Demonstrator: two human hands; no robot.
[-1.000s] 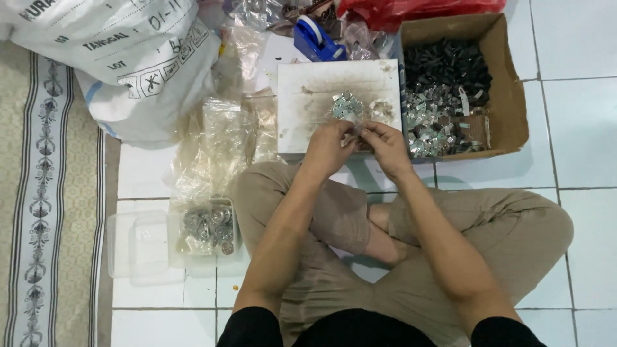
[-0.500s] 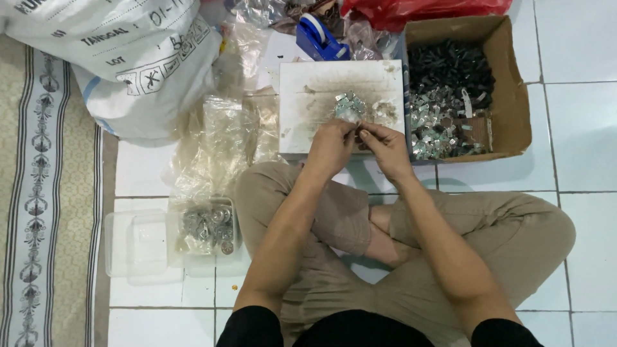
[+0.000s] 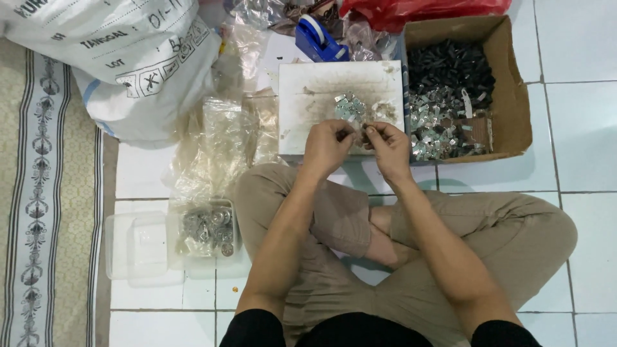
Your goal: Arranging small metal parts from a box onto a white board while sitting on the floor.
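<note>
Small metal part (image 3: 357, 133): silvery, tiny, detail too small to tell; pinched between both hands just above the near edge of a stained white board (image 3: 315, 96). Left hand (image 3: 328, 148): narrow fingertip grip on it. Right hand (image 3: 387, 146): same. Loose silvery pieces (image 3: 349, 106) on board. Cardboard box (image 3: 514, 96) of dark and silvery parts, right.

Cardboard box (image 3: 508, 96) right of board (image 3: 321, 96); sack (image 3: 116, 58) left, probably touching neither.
</note>
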